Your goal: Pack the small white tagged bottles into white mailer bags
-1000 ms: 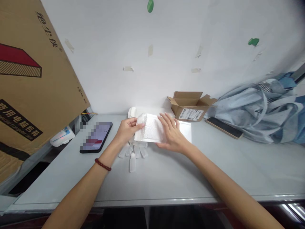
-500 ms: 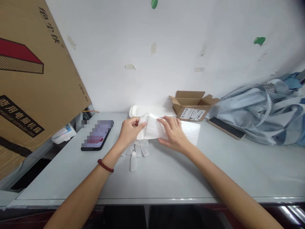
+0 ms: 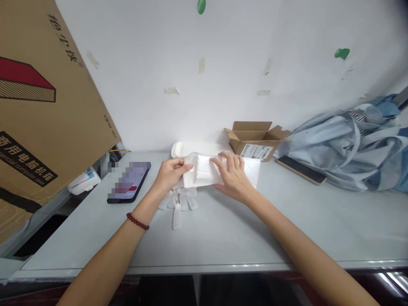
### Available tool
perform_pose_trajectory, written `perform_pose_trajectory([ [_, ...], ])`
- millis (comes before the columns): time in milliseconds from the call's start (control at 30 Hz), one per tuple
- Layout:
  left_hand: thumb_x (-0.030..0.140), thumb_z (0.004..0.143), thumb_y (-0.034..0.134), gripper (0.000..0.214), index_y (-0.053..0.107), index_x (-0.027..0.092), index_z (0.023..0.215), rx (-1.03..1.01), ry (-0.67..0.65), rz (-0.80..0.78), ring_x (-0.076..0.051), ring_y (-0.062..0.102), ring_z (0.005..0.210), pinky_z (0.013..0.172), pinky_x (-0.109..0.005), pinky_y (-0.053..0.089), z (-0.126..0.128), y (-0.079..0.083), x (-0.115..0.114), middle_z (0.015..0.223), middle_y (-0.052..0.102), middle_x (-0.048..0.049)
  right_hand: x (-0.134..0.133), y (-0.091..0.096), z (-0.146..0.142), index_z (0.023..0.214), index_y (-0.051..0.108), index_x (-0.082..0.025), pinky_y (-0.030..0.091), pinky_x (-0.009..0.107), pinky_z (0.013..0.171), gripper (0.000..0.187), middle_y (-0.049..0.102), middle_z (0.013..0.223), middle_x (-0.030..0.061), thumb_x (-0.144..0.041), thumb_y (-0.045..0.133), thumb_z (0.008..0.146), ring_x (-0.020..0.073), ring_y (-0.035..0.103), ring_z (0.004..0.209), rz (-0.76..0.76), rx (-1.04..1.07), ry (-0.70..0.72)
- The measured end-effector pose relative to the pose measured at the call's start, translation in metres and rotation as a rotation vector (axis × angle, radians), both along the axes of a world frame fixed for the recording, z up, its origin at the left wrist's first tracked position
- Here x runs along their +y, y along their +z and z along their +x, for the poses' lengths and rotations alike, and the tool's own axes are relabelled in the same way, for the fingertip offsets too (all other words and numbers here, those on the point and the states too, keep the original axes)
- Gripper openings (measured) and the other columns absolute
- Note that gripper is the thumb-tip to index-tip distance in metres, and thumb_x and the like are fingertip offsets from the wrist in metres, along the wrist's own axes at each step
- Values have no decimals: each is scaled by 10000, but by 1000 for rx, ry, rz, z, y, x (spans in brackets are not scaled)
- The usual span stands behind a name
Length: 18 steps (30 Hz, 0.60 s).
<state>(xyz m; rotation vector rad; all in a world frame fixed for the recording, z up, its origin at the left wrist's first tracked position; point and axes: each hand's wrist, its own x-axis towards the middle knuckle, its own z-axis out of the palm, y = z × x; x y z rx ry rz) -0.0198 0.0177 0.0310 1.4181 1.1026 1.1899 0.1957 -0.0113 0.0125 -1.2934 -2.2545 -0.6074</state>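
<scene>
A white, translucent bubble-wrap bag (image 3: 205,170) is held between my two hands, just above the table. My left hand (image 3: 174,170) pinches its left end between thumb and fingers. Over its right half lies my right hand (image 3: 234,176), fingers curved on top and thumb at the lower edge. A flat, block-like shape shows through the bag's middle; what it is I cannot make out. Several small translucent tag-like pieces (image 3: 182,202) lie below the bag, one with a loop (image 3: 177,216) nearest me. Behind the bag is a stack of white packaging (image 3: 191,148), partly hidden.
An opened small cardboard box (image 3: 255,144) stands at the back. Right of it lie a phone (image 3: 300,169) and a pale blue cloth bag (image 3: 344,144). On the left are a lit phone (image 3: 130,182), a white case (image 3: 84,180) and a large carton (image 3: 57,127). The table's front edge (image 3: 216,267) runs below.
The bag has flattened and its left end is spread wider, so the block shape inside shows more clearly. Both hands keep their hold. The whole view has shifted slightly.
</scene>
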Motion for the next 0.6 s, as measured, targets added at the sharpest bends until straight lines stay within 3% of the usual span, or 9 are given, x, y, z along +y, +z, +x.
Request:
perform_pose_trajectory([
  [133, 363, 681, 710, 209, 679, 156, 676, 99, -61, 1, -121, 492, 533, 503, -251, 357, -11, 11, 0, 614, 595, -21, 5, -1, 6, 1264, 356, -165, 214, 522, 988, 622, 389, 1242, 201, -233, 593, 694, 355, 353, 1176, 8, 55, -87],
  [300, 313, 605, 774, 284, 733, 210, 867, 406, -258, 48, -209, 592, 839, 671, -274, 444, -37, 15, 2, 902, 682, -72, 13, 1, 19, 1247, 362, -142, 269, 478, 955, 594, 406, 1201, 197, -272, 588, 713, 340, 378, 1159, -17, 184, -120],
  [400, 306, 603, 763, 287, 733, 211, 872, 469, -339, 66, -211, 586, 824, 670, -286, 447, -44, 10, 4, 900, 679, -74, 14, 1, 21, 1238, 382, -152, 311, 441, 924, 573, 431, 1183, 178, -306, 591, 728, 324, 411, 1118, -67, 231, -105],
  [600, 311, 658, 714, 267, 710, 208, 905, 607, -368, 105, -185, 560, 816, 682, -286, 428, -39, 8, 4, 964, 676, -49, 13, -2, 19, 1230, 389, -195, 339, 438, 869, 538, 471, 1159, 152, -303, 588, 742, 324, 446, 1064, -121, 239, -62],
])
